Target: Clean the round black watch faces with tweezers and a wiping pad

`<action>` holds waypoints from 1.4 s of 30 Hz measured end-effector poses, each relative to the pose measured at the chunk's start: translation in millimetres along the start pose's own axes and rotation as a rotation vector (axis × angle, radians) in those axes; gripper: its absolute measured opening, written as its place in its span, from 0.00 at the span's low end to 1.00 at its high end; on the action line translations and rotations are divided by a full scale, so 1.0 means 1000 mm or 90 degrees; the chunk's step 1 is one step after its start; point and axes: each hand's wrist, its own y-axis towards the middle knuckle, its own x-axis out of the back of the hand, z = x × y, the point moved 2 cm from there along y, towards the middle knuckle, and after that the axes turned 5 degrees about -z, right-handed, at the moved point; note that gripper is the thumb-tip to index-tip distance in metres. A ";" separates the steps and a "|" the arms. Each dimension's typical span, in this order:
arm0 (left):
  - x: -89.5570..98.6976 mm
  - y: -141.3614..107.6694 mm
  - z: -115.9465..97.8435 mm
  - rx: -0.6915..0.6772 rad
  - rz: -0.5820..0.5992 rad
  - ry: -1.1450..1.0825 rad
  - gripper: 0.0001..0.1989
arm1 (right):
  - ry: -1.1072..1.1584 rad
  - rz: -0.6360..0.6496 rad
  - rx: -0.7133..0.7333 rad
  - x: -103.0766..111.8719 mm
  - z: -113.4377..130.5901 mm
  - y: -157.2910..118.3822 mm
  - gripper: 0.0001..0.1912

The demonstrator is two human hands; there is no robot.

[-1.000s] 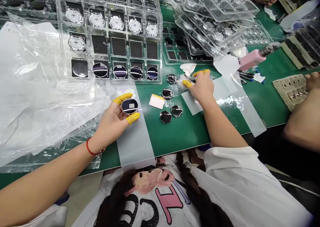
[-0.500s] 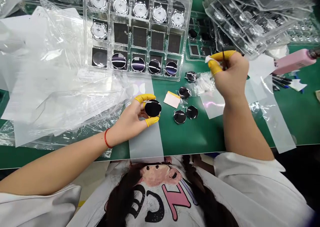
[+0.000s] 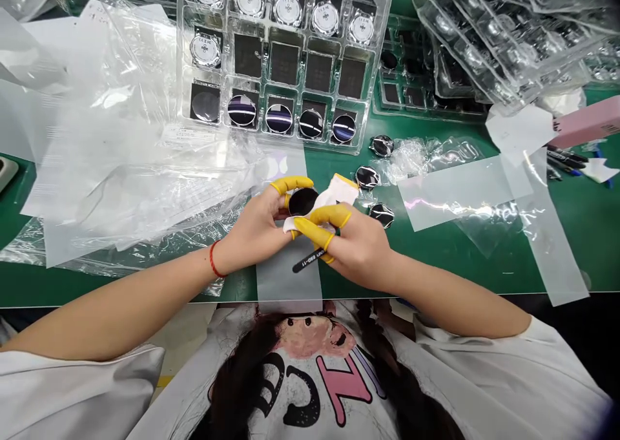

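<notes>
In front of me, my left hand (image 3: 259, 230) grips a round watch piece with a glossy black face (image 3: 303, 201) by its edge. Yellow finger cots cover several fingertips on both hands. My right hand (image 3: 356, 243) is closed, pinching a white cloth (image 3: 289, 224) right by the black face; whether it touches the face I cannot tell. Black tweezers (image 3: 308, 260), marked ESD-11, stick out under the right fingers. Just beyond the right hand lies a small pale pad with a yellow edge (image 3: 346, 183). Similar round black watch pieces (image 3: 368, 177) lie beside it.
A clear compartment tray (image 3: 376, 72) behind my hands holds silver watch backs and round black glasses. Plastic bags and paper sheets (image 3: 97, 136) cover the left. Stacked clear trays (image 3: 484, 39) stand back right, near a pink object (image 3: 588, 122) and pens (image 3: 566, 159).
My right hand has come from the back right down to my left hand, bringing the cloth and tweezers to the watch piece. The view has shifted slightly.
</notes>
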 end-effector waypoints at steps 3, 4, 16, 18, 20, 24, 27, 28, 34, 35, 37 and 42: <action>0.002 0.000 -0.001 0.024 0.009 -0.011 0.29 | -0.028 -0.054 -0.005 0.003 -0.002 0.002 0.17; 0.001 0.000 -0.002 0.026 0.017 0.000 0.29 | -0.037 -0.073 -0.017 0.003 -0.004 0.004 0.16; 0.004 0.001 -0.011 0.025 0.007 -0.039 0.28 | 0.086 0.077 -0.021 0.011 -0.019 0.009 0.19; 0.005 0.001 -0.015 0.023 0.007 -0.042 0.27 | 0.080 0.052 -0.077 0.014 -0.030 0.006 0.17; 0.005 0.000 -0.017 0.021 0.018 -0.044 0.27 | 0.091 -0.009 -0.137 0.015 -0.041 0.004 0.15; 0.002 -0.002 -0.015 0.007 0.060 -0.017 0.26 | 0.143 -0.134 -0.159 0.015 -0.043 0.007 0.15; 0.001 -0.001 -0.011 0.001 0.070 -0.004 0.27 | 0.109 -0.065 -0.116 0.011 -0.031 0.011 0.16; 0.001 -0.001 -0.010 0.005 0.062 -0.010 0.28 | 0.088 -0.032 -0.106 0.009 -0.028 0.011 0.16; 0.004 0.002 -0.011 0.035 -0.001 -0.042 0.27 | 0.008 -0.030 -0.014 0.007 -0.014 0.001 0.19; 0.005 0.002 -0.010 0.032 -0.004 -0.046 0.28 | 0.001 -0.046 0.014 0.007 -0.012 -0.001 0.19; 0.008 0.004 -0.010 0.026 -0.010 -0.052 0.29 | -0.008 -0.066 0.054 0.007 -0.010 -0.002 0.18; 0.012 0.005 -0.009 0.012 -0.009 -0.023 0.27 | 0.062 -0.130 0.089 0.008 -0.012 0.002 0.15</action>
